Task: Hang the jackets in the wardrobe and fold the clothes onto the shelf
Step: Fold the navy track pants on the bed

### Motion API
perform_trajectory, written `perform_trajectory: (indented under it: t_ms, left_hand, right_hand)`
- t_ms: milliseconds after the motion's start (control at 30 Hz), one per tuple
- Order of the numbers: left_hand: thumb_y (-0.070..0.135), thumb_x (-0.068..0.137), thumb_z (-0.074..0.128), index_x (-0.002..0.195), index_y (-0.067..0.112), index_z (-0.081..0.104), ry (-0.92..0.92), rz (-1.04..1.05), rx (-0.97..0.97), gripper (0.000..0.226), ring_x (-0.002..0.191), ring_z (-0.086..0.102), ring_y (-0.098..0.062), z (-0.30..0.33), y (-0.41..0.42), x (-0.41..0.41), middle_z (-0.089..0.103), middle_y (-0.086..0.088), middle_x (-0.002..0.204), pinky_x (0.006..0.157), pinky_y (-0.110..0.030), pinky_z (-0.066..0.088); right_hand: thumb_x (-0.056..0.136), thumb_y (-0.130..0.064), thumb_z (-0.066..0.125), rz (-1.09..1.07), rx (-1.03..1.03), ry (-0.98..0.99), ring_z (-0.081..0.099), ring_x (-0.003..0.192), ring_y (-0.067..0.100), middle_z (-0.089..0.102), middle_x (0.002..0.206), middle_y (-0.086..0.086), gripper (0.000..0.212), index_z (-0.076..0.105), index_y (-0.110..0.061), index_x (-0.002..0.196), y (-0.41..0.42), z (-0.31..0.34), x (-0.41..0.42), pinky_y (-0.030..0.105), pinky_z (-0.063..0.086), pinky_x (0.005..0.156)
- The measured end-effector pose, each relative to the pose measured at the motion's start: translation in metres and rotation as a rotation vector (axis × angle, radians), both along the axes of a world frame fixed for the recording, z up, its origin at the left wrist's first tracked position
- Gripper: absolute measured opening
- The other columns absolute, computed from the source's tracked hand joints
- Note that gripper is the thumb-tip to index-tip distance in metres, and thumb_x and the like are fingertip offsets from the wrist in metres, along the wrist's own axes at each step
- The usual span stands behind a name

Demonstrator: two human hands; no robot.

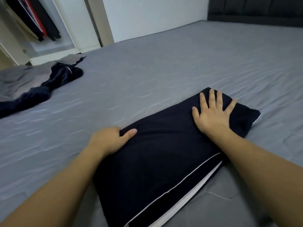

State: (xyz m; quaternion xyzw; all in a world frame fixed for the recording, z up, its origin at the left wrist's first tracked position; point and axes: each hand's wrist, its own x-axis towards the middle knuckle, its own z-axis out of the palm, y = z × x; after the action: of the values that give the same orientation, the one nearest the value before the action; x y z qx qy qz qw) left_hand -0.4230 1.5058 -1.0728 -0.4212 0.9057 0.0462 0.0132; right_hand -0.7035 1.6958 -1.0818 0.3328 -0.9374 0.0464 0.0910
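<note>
A dark navy garment with a thin white stripe (164, 158) lies folded in a long rectangle on the grey bed (147, 71), right in front of me. My left hand (109, 140) grips its left edge, fingers tucked under the cloth and thumb on top. My right hand (211, 112) lies flat with fingers spread on the garment's far end. Another dark navy garment (49, 84) is crumpled at the bed's left side, partly over a grey cloth (21, 79).
The wardrobe (54, 30) stands open at the upper left, with several dark, red and beige clothes (32, 18) hanging inside. A dark padded headboard (255, 10) runs along the upper right. A white wall backs the bed.
</note>
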Motion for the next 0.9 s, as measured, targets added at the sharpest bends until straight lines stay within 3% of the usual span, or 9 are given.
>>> perform_trajectory:
  t_ms: [100,200,267,333,500,633,733,800,900]
  left_hand:
    - [0.093,0.068,0.039,0.079,0.023,0.066,0.075,0.09,0.28,0.077,0.072,0.063,-0.012,0.012,-0.004,0.025,0.066,0.008,0.076,0.066,-0.027,0.048]
    - [0.088,0.066,0.054,0.082,0.02,0.071,0.198,0.153,0.406,0.072,0.072,0.066,-0.013,0.02,0.001,0.042,0.07,0.005,0.078,0.064,-0.027,0.049]
    - [0.085,0.067,0.057,0.084,0.019,0.07,0.203,0.132,0.348,0.069,0.071,0.064,-0.014,0.027,0.007,0.052,0.067,0.004,0.077,0.063,-0.028,0.047]
    - [0.084,0.068,0.057,0.081,0.02,0.067,0.188,0.12,0.297,0.066,0.071,0.06,-0.014,0.037,0.013,0.07,0.063,0.004,0.076,0.062,-0.028,0.043]
    - [0.087,0.066,0.053,0.07,0.023,0.051,0.038,0.214,0.134,0.064,0.068,0.053,-0.014,0.06,0.013,0.149,0.055,0.005,0.073,0.056,-0.031,0.037]
    - [0.087,0.067,0.053,0.07,0.022,0.053,-0.069,0.284,0.087,0.065,0.072,0.054,-0.021,0.065,0.009,0.211,0.055,0.003,0.074,0.066,-0.033,0.042]
    - [0.061,0.08,0.066,0.105,0.018,0.053,0.049,0.219,0.143,0.051,0.092,0.057,-0.025,0.063,0.015,0.245,0.059,-0.003,0.101,0.078,-0.033,0.045]
    - [0.028,0.079,0.065,0.133,0.024,0.04,0.193,0.042,0.183,0.06,0.118,0.05,-0.025,0.063,0.026,0.269,0.049,-0.006,0.129,0.096,-0.032,0.041]
    - [0.021,0.06,0.05,0.147,0.041,0.029,0.13,-0.214,0.142,0.092,0.142,0.023,-0.018,0.057,0.051,0.299,0.023,0.003,0.155,0.116,-0.033,0.023]
  right_hand:
    - [0.098,-0.042,0.028,0.201,-0.063,-0.016,-0.002,0.148,0.031,0.0,0.162,0.01,0.061,0.016,-0.019,0.153,0.01,0.019,0.042,0.058,-0.006,0.116]
    - [0.094,-0.047,0.042,0.769,-0.25,-0.152,0.046,0.122,0.023,0.045,0.137,0.004,0.046,0.052,-0.018,0.129,0.031,0.041,0.12,0.042,0.035,0.106]
    - [0.092,-0.056,0.041,1.101,-0.103,-0.175,0.05,0.097,0.016,0.051,0.112,-0.004,0.042,0.054,-0.022,0.114,0.049,0.042,0.179,0.038,0.043,0.088]
    - [0.089,-0.063,0.042,1.253,0.081,-0.056,0.046,0.092,0.016,0.049,0.109,-0.004,0.051,0.051,-0.021,0.116,0.06,0.04,0.219,0.039,0.041,0.086]
    - [0.074,-0.083,0.045,1.454,0.207,0.066,0.049,0.103,0.021,0.045,0.128,0.003,0.096,0.033,-0.02,0.146,0.058,0.054,0.281,0.038,0.041,0.089]
    - [0.085,-0.062,0.05,1.557,0.239,0.231,0.053,0.084,0.023,0.05,0.112,0.005,0.068,0.031,-0.032,0.143,0.052,0.047,0.347,0.035,0.047,0.067]
    - [0.086,-0.034,0.051,1.49,0.269,0.29,0.054,0.068,0.021,0.056,0.102,0.004,0.043,0.045,-0.024,0.127,0.051,0.053,0.378,0.032,0.041,0.051]
    - [0.085,-0.036,0.05,1.47,0.232,0.233,0.055,0.067,0.024,0.058,0.094,0.004,0.031,0.053,-0.017,0.11,0.052,0.056,0.381,0.032,0.037,0.05]
    - [0.081,-0.047,0.038,1.345,0.07,0.008,0.06,0.071,0.028,0.06,0.089,0.002,0.035,0.052,-0.019,0.097,0.056,0.059,0.368,0.033,0.035,0.054]
